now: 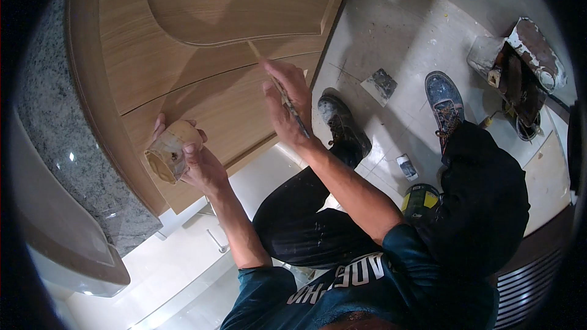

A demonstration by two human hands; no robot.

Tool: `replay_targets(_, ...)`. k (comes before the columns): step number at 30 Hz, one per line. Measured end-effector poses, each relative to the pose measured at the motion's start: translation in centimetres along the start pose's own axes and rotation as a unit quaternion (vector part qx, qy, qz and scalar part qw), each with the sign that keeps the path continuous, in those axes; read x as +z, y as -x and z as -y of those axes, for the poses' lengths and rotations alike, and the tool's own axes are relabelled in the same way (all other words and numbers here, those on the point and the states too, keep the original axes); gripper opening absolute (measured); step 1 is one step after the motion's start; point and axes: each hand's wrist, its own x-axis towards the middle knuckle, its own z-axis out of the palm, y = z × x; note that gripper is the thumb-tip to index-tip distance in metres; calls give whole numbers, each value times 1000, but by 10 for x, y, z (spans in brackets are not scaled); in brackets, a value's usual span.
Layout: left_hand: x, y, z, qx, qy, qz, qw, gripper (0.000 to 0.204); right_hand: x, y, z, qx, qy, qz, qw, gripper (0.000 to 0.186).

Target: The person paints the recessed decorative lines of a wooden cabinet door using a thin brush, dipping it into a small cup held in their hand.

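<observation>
In my right hand (288,101) is a thin paintbrush (284,95) with a stained handle. Its tip meets the wooden cabinet door (244,6) at the curved groove along the raised panel's lower edge. My left hand (205,168) is wrapped round a small translucent cup (168,150), smeared with beige, tilted so that its mouth points down and to the left. The cup is in front of the drawer front (208,107) below the door. What is inside the cup I cannot make out.
A grey granite counter (61,91) runs along the left. On the tiled floor at right lie a dark-stained square (380,85), a small white-and-dark container (406,167) and a green-and-yellow can (420,200). A tool bag (516,79) stands by the wall.
</observation>
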Motion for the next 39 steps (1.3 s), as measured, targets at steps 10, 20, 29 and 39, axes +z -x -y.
replay_targets(10, -1, 0, -2, 2, 6, 4, 1000, 76, 3, -2, 3, -9, 5, 10, 1000, 36)
replay_targets(20, 1, 0, -2, 3, 11, 4, 1000, 75, 3, -1, 3, 5, -15, 4, 1000, 35)
replay_targets(29, 2, -1, -3, 5, 16, 2, 1000, 75, -1, -1, -3, 30, -19, -10, 999, 35)
replay_targets(39, 1, 0, -3, 4, 18, 1, 1000, 73, 3, 1, 4, 13, -29, -1, 999, 33)
